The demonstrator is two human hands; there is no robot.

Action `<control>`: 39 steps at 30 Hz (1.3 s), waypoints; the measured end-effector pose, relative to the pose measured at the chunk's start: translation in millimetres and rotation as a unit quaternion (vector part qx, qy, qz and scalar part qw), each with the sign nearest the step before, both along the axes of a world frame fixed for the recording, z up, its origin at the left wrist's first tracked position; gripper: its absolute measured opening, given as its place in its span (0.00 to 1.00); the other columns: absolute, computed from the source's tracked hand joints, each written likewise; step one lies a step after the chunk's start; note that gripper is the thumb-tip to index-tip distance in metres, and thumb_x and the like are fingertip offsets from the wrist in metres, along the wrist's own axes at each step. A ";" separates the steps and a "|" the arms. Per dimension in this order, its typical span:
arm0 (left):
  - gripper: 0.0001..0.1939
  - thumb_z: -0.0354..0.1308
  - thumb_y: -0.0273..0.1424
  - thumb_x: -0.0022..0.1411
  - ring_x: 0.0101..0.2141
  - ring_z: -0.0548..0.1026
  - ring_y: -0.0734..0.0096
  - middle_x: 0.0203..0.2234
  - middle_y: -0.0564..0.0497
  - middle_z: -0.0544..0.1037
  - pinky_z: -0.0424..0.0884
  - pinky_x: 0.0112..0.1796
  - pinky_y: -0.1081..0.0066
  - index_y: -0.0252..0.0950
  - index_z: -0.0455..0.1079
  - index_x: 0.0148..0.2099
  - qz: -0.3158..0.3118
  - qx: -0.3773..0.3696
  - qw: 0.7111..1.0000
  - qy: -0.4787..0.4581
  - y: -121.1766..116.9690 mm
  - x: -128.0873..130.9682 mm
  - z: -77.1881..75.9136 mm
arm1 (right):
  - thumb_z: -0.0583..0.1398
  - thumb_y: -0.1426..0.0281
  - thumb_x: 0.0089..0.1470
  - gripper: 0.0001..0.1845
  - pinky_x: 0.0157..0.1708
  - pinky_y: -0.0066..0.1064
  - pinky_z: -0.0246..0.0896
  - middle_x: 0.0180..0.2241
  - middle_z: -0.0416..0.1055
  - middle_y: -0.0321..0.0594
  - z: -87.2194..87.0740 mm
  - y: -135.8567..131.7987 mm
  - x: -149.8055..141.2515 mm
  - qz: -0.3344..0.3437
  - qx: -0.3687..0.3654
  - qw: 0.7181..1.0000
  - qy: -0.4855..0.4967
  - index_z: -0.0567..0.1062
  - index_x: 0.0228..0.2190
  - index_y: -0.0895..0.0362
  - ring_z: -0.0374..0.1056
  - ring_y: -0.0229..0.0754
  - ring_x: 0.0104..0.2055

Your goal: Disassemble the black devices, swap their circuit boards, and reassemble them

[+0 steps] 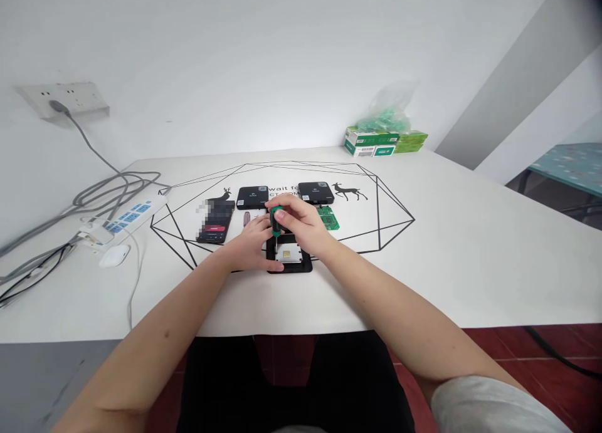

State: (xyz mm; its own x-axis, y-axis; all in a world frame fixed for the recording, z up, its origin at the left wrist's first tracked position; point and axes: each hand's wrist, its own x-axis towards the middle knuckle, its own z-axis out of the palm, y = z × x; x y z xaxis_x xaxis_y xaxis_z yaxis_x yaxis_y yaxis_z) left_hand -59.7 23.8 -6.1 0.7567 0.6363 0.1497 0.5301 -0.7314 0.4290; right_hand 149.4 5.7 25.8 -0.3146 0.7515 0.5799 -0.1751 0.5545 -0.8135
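Note:
My right hand grips a screwdriver with a green and black handle. Its thin shaft points down, nearly upright, at the left side of an opened black device casing. Inside this casing lies a silvery metal plate with a small gold-coloured square. My left hand holds the casing along its left side, thumb at the near edge and fingers toward the far end. Partly behind my right hand is a green circuit board. My hands hide the far part of the casing.
Two black boxes lie beyond my hands. A phone is at the left, with a power strip, cables and a white case farther left. Green-white boxes under a plastic bag stand against the wall.

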 end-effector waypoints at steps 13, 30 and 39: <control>0.57 0.74 0.57 0.54 0.74 0.51 0.28 0.75 0.37 0.57 0.47 0.71 0.33 0.46 0.57 0.78 0.040 -0.020 0.998 0.035 -3.0 -3.3 6.4 | 0.73 0.51 0.54 0.19 0.45 0.38 0.76 0.41 0.72 0.37 -3.9 2.2 -8.3 0.049 -0.088 0.990 0.103 0.79 0.37 0.50 0.73 0.40 0.41; 0.51 0.61 0.65 0.64 0.76 0.47 0.34 0.80 0.40 0.47 0.44 0.71 0.39 0.46 0.55 0.79 0.031 -0.017 0.997 0.070 -4.3 -3.6 -14.0 | 0.65 0.48 0.62 0.20 0.44 0.40 0.79 0.38 0.76 0.37 2.8 1.0 -0.6 0.064 -0.173 0.975 0.122 0.76 0.43 0.49 0.76 0.41 0.38; 0.55 0.59 0.66 0.64 0.76 0.45 0.31 0.79 0.35 0.47 0.48 0.71 0.39 0.40 0.53 0.80 0.046 -0.055 0.991 0.110 -7.8 0.9 -4.4 | 0.71 0.49 0.54 0.22 0.34 0.33 0.75 0.36 0.73 0.35 -5.2 6.2 -4.0 0.001 -0.151 0.984 0.097 0.77 0.44 0.48 0.71 0.40 0.36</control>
State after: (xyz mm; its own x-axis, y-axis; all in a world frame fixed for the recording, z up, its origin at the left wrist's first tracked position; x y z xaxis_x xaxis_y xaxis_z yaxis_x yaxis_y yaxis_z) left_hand -58.8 16.0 -10.5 0.7008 0.7081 -0.0864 0.6824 -0.6300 0.3708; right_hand 145.4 11.9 20.7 -0.2217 0.8981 0.3798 -0.3442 0.2924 -0.8922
